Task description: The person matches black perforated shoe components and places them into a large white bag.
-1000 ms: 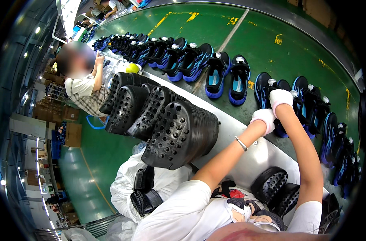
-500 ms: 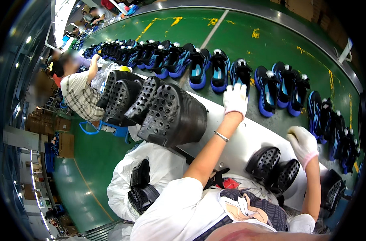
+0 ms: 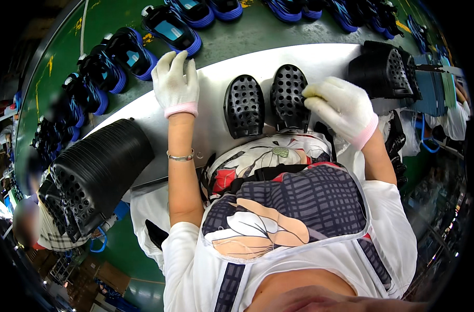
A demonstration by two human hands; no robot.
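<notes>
My left hand (image 3: 177, 83), in a white knit glove, reaches over the edge of a white table with its fingers apart. Its fingertips come up to the blue rim of a black-and-blue sports shoe (image 3: 172, 30); whether they touch cannot be told. My right hand (image 3: 343, 109), gloved the same way, has its fingers drawn together beside a black foot-shaped plastic insert (image 3: 290, 96) full of holes. The fingertips overlap that insert's right edge, and what they may hold is hidden. A matching insert (image 3: 244, 104) lies just left of it.
A row of similar shoes (image 3: 128, 52) curves along beyond the white table (image 3: 216, 78). Nested stacks of black inserts stand at the left (image 3: 102, 166) and right (image 3: 382, 73). Past the left stack sits a person in a checked top (image 3: 55, 231).
The view has swung downward and to the right. My right hand has come from the shoes' side of the table to the insert pair. My left hand stays by the shoes, fingers spread.
</notes>
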